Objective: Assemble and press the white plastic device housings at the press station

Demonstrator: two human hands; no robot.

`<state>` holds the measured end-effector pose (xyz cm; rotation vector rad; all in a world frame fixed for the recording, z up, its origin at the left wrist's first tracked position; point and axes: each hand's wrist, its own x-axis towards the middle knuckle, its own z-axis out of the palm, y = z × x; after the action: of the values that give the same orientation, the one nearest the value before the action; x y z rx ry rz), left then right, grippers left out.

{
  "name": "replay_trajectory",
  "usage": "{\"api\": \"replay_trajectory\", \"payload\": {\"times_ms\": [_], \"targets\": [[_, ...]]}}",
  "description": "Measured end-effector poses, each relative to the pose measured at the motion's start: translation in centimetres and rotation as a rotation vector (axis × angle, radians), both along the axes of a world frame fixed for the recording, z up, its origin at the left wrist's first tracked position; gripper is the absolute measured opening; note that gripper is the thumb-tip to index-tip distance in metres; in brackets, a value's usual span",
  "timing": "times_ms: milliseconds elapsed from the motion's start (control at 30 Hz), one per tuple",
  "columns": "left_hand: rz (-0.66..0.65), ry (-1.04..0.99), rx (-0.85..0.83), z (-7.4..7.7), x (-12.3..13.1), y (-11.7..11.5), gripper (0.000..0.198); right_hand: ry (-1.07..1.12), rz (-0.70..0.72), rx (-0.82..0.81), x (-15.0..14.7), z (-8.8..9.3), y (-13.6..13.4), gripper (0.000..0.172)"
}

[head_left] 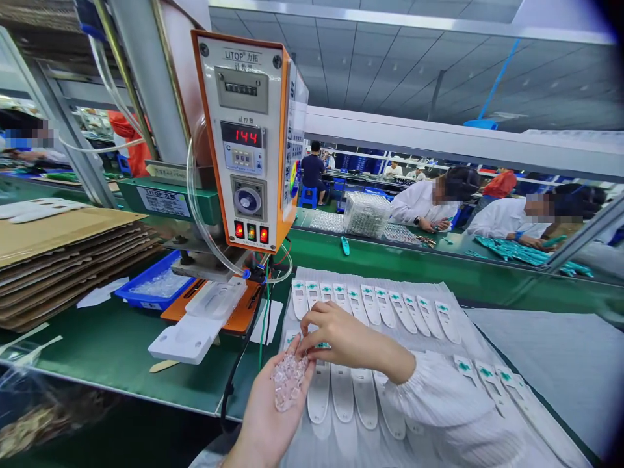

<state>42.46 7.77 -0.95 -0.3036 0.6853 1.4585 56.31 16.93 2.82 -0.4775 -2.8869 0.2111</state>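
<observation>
Clear pieces (288, 385), cupped in left hand (265, 398)

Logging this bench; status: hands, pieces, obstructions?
Left hand upturned, holding clear plastic pieces. Right hand at their edge, grip unclear. Right sleeve partly hides white plastic casings.

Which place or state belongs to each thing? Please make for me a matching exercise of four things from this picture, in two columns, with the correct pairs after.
1. small heap of clear pieces
2. blue tray
3. display digits
4. long white parts

A. on the green table, picture-left of the orange plate
B. laid in rows on a pale sheet
C. in the palm of the left hand
D. lit red, reading 144

Pairs: 1-C, 2-A, 3-D, 4-B
</observation>
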Motion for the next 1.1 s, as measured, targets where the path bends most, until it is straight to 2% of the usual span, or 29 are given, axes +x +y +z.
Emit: {"api": "replay_trajectory", "payload": {"times_ms": [200, 333, 400, 467, 533, 600, 733, 900, 1100], "targets": [[-0.028, 0.011, 0.029, 0.1, -0.1, -0.1, 0.035, 0.060, 0.063, 0.007, -0.1, -1.4, 0.6, 0.016], [-0.030, 0.011, 0.012, -0.5, -0.2, 0.0, 0.038, 0.189, 0.047, -0.151, 0.0, -1.9, 1.2, 0.014], [-0.029, 0.012, 0.002, -0.5, -0.2, 0.0, 0.041, 0.257, -0.044, -0.260, 0.5, -1.8, 2.5, 0.014], [-0.038, 0.012, -0.007, -0.2, -0.3, 0.1, 0.043, 0.297, -0.185, -0.301, 1.4, -1.7, 4.7, 0.018], [-0.041, 0.011, -0.021, 0.2, -0.2, 0.0, 0.044, 0.301, -0.319, -0.267, 2.3, -1.7, 7.5, 0.023], [-0.039, 0.004, -0.032, 0.5, -0.2, -0.2, 0.045, 0.270, -0.438, -0.225, 3.0, -2.2, 10.3, 0.021], [-0.044, 0.004, -0.033, 0.7, -0.3, -0.6, 0.048, 0.143, -0.602, -0.165, 2.6, -4.3, 14.1, 0.017], [-0.044, 0.058, -0.023, 0.4, -0.7, -0.9, 0.049, 0.003, -0.696, -0.103, 1.2, -6.8, 15.6, 0.021], [-0.040, 0.115, -0.044, 0.9, -0.6, -0.8, 0.053, -0.075, -0.739, -0.006, 1.0, -7.2, 16.0, 0.024]]}}
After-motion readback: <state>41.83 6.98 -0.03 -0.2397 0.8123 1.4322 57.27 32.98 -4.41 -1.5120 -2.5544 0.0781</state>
